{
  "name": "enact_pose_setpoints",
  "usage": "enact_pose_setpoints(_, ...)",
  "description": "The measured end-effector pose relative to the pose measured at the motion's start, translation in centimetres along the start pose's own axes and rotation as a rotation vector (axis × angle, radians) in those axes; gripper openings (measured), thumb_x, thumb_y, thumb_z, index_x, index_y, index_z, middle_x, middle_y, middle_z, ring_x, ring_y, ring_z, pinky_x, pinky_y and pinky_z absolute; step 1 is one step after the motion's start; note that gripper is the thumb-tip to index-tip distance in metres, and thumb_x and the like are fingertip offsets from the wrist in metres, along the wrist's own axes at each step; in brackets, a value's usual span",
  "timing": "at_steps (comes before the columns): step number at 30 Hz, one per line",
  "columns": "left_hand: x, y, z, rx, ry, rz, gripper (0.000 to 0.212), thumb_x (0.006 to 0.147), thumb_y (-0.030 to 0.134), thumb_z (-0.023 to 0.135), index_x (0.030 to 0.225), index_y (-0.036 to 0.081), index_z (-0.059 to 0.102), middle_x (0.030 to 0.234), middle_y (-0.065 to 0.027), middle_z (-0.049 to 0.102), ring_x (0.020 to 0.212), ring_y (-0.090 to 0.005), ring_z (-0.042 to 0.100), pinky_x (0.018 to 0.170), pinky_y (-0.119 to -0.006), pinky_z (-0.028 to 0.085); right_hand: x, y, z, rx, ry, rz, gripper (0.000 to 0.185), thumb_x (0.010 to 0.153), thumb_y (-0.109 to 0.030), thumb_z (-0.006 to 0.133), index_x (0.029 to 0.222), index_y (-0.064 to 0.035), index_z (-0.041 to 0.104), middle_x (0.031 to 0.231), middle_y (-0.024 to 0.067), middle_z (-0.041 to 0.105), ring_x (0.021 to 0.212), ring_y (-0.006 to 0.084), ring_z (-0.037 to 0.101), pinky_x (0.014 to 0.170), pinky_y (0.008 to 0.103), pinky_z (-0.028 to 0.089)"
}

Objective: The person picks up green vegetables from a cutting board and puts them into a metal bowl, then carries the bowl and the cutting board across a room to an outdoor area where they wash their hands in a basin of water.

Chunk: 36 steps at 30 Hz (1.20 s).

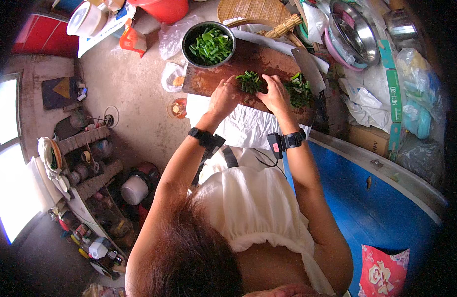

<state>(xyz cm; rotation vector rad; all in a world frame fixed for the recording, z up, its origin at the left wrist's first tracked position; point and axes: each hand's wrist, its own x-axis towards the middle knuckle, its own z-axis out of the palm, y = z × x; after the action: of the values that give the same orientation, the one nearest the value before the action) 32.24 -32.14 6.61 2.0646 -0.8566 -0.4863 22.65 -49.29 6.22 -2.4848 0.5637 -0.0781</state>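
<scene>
On a wooden cutting board (209, 79) lies a small pile of chopped green vegetable (249, 81). My left hand (224, 95) is at the pile's left side, and my right hand (276, 92) is at its right side with thumb and fingers apart. Whether the left fingers hold any pieces cannot be told. A second heap of cut greens (299, 90) lies to the right of my right hand. A metal bowl (183, 52) full of chopped green leaves (211, 46) stands at the board's upper left. The cleaver (309, 68) rests along the board's right end.
A bundled straw brush (284, 26) and a round woven lid (250, 10) lie beyond the board. Steel basins (371, 44) stand at the upper right, beside a green carton strip (393, 89). An orange-red bottle (177, 108) is left of the board; white cloth or paper (235, 126) lies before me.
</scene>
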Motion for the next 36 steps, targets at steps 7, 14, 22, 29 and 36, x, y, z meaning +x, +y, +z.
enact_pose_setpoints(7,-1.1,-1.3,0.2,-0.023,0.033,0.000,0.058,0.073,0.010,0.071,0.127,0.000,0.052,0.118,-0.0215,0.060,0.103,-0.0373,0.059,0.091,-0.041,0.049,1.3,-0.8,1.1,-0.024,0.010,-0.059,0.041,0.069,-0.007,0.074,0.106,-0.0116,0.056,0.107,0.0143,0.056,0.096,0.0361,0.059,0.077,0.0448,0.050)
enact_pose_setpoints(14,-1.7,-3.7,0.4,-0.322,0.175,-0.119,0.050,0.080,0.012,0.068,0.124,-0.004,0.053,0.106,-0.0180,0.067,0.099,-0.0265,0.065,0.085,-0.034,0.052,3.4,0.2,0.1,0.203,0.009,-0.018,0.019,0.066,-0.003,0.069,0.084,-0.0058,0.064,0.076,0.0130,0.065,0.073,0.0284,0.065,0.068,0.0363,0.051)
enact_pose_setpoints(22,2.0,-8.1,-1.9,-0.789,0.459,-0.423,0.033,0.093,0.025,0.062,0.103,-0.005,0.054,0.096,-0.0094,0.065,0.083,-0.0125,0.062,0.072,-0.024,0.051,7.4,-2.3,-2.4,0.723,-0.135,-0.009,0.016,0.076,0.002,0.069,0.091,-0.0035,0.064,0.078,-0.0003,0.063,0.066,0.0062,0.058,0.059,0.0215,0.049)
enact_pose_setpoints(29,4.1,-9.2,-2.4,-1.038,0.584,-0.535,0.029,0.090,0.018,0.064,0.104,-0.003,0.051,0.091,-0.0120,0.064,0.068,-0.0129,0.062,0.057,-0.022,0.052,12.4,-11.8,-0.7,0.629,0.120,-0.353,0.021,0.079,-0.003,0.069,0.099,-0.0011,0.063,0.088,0.0057,0.068,0.075,0.0126,0.065,0.068,0.0262,0.052)
enact_pose_setpoints(36,5.2,-7.8,-3.9,-1.063,0.469,-0.436,0.041,0.083,0.002,0.051,0.123,-0.001,0.042,0.095,-0.0166,0.065,0.070,-0.0190,0.066,0.058,-0.026,0.056,11.4,-11.1,-0.7,0.583,0.060,-0.264,0.028,0.085,0.001,0.062,0.113,-0.0005,0.062,0.104,0.0115,0.068,0.089,0.0189,0.066,0.078,0.0285,0.053)
